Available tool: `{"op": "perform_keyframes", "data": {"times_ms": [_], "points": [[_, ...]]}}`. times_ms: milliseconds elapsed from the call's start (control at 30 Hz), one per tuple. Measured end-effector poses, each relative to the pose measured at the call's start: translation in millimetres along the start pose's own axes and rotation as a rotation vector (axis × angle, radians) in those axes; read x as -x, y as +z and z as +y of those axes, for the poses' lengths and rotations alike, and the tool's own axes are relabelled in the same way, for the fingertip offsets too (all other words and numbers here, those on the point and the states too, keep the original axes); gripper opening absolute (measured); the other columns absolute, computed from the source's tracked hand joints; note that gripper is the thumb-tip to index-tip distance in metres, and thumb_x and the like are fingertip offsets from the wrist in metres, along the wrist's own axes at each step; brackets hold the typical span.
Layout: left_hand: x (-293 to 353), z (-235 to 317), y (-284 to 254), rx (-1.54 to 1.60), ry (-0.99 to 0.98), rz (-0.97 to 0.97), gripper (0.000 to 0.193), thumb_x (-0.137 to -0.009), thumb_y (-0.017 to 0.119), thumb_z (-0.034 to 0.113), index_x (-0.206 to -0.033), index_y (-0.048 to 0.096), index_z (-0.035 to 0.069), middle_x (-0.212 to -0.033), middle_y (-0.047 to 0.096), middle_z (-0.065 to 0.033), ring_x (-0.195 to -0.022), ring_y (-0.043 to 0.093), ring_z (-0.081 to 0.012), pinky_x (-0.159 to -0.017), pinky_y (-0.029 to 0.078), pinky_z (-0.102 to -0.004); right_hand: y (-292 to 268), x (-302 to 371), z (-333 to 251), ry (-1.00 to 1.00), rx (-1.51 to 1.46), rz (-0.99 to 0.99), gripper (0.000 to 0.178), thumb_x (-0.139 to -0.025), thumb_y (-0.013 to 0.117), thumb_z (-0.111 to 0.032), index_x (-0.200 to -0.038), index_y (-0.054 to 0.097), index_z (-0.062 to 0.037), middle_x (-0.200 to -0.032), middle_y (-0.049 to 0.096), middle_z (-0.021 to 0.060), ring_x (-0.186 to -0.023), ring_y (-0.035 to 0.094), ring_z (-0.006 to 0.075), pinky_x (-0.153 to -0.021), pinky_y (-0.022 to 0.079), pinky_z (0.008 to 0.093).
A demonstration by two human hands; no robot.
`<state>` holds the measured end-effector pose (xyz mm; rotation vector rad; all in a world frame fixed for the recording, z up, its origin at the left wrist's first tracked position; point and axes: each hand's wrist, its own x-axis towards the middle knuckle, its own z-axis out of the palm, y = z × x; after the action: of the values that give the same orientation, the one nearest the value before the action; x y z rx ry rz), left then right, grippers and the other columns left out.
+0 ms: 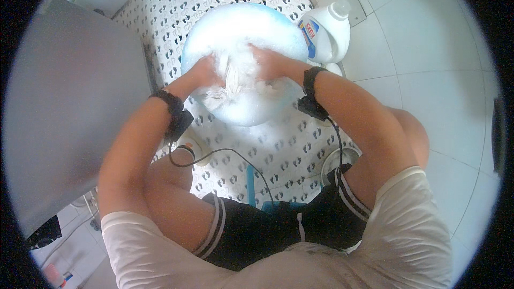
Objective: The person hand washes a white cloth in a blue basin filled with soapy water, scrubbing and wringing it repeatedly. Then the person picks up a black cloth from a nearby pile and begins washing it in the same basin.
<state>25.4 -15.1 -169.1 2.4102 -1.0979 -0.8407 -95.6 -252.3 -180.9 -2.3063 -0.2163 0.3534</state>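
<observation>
Clamped left grip point(206, 69) and right grip point(269, 65) on opposite sides of white cloth point(233, 76). Held it lengthwise near-to-far, about equally close to both, amid foam point(230, 28) in the light-blue basin point(297, 33).

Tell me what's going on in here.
A person sits with the left hand and right hand on a bunched white cloth in a light-blue basin. Thick white suds fill much of the basin; the fingertips are hidden, so the exact grip is unclear. A white bottle stands beside it, on the right near the wall.
</observation>
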Motion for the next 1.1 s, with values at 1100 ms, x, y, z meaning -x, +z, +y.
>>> {"op": "perform_keyframes", "data": {"times_ms": [1100], "points": [[-31.8, -19.4, 37.9, -0.328, -0.029, -0.155, 0.046, -0.074, 0.069, 0.028, -0.113, 0.066, 0.004, -0.109, 0.066, -0.0218, -0.102, 0.063, -0.0362, -0.088, 0.050, -0.0422, 1.5, -12.7, -48.0, 0.088, 0.388, -0.060, 0.039, -0.064, 0.076, -0.035, -0.093, 0.071, -0.0089, -0.093, 0.071, 0.0163, -0.087, 0.068, 0.0360, -0.076, 0.055, 0.0467]]}}
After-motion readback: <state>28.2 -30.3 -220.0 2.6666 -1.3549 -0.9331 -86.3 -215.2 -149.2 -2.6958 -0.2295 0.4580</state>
